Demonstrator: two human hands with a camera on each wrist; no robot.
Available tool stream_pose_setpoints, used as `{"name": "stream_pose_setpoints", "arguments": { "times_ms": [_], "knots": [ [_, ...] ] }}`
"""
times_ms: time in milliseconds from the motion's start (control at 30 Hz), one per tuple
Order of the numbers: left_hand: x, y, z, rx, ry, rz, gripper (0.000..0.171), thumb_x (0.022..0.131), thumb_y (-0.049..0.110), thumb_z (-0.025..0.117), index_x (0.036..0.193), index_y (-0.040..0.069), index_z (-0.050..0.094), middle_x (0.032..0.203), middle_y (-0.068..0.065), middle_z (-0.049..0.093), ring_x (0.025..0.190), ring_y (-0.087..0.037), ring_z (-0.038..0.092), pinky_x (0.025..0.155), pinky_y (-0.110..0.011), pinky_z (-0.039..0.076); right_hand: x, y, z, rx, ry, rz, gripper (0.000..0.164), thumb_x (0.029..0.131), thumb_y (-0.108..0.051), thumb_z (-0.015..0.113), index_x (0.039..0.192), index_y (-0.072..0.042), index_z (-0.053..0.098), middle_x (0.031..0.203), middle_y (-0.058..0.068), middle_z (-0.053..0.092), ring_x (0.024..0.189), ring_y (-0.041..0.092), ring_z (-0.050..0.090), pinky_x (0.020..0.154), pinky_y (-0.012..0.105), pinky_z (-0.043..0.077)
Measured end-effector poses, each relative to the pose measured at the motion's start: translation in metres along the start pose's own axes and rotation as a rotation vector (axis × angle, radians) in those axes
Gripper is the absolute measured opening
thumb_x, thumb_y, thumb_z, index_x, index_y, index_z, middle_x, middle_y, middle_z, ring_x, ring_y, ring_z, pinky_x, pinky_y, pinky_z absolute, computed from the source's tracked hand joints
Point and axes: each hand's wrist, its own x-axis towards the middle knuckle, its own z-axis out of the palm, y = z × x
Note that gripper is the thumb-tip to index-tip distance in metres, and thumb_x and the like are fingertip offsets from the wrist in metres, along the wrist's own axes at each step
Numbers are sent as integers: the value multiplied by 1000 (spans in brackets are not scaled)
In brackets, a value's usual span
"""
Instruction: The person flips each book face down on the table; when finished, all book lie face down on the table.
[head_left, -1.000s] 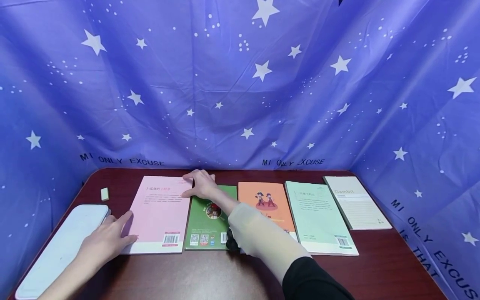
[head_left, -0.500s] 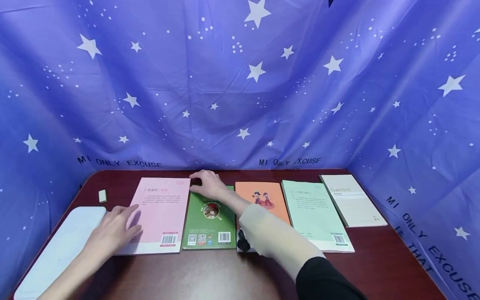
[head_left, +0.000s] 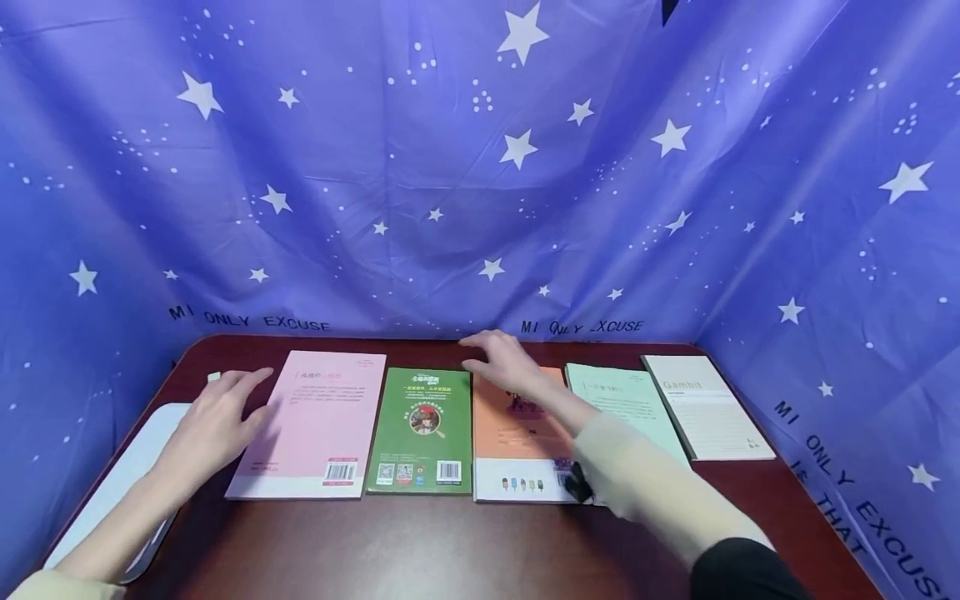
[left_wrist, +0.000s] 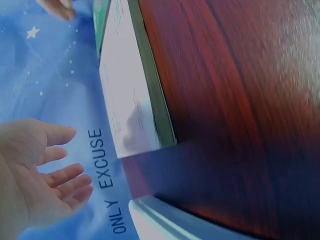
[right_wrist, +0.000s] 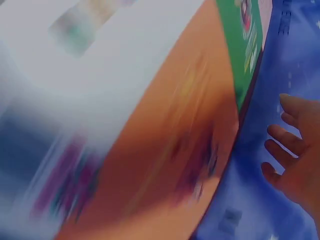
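Note:
Several books lie in a row. In the head view, my left hand (head_left: 210,429), fingers spread and holding nothing, hovers between the white case (head_left: 112,492) and the pink book (head_left: 315,425). The left wrist view shows its fingers (left_wrist: 67,175) apart from the pink book (left_wrist: 127,85). My right hand (head_left: 506,362), also holding nothing, is over the top of the orange book (head_left: 517,442), its fingers pointing left. Beside that book lies the green book (head_left: 420,450). My right forearm covers part of the mint book (head_left: 622,400). The right wrist view is blurred over the orange book (right_wrist: 185,125).
A notepad marked Gambit (head_left: 712,408) lies at the right end of the row. An eraser (head_left: 214,376) shows partly behind my left fingers. A blue star-patterned curtain (head_left: 450,167) hangs round the back and sides of the dark red table (head_left: 360,550).
My right hand has moved right, from between the pink and green books to above the orange one. My left hand has risen off the pink book's left side.

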Motion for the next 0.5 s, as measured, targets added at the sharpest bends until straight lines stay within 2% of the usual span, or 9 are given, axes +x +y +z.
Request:
{"name": "stream_pose_setpoints", "arguments": {
  "times_ms": [100, 267, 500],
  "knots": [
    [5, -3, 0, 19, 19, 11, 52, 86, 8, 76, 135, -2, 59, 120, -35, 61, 111, -54, 56, 90, -70, 47, -17, 23, -17, -14, 23, 28, 47, 97, -23, 71, 140, -8, 62, 143, 12, 64, 138, 35, 55, 122, 60, 36],
    [13, -9, -1, 54, 34, 20, 54, 86, 7, 75, 136, 0, 58, 123, -35, 59, 109, -56, 55, 84, -71, 46, -42, 57, -39, -83, 90, 38, 45, 95, -22, 72, 137, -7, 65, 138, 16, 67, 132, 39, 58, 113, 65, 41],
    [21, -16, 1, 62, 42, 22, 56, 86, 7, 73, 138, -1, 55, 128, -35, 55, 113, -57, 52, 89, -73, 43, -73, 90, -58, -128, 131, 118, 48, 96, -23, 71, 141, -8, 62, 142, 21, 62, 134, 44, 53, 109, 64, 40]
  ]
}}
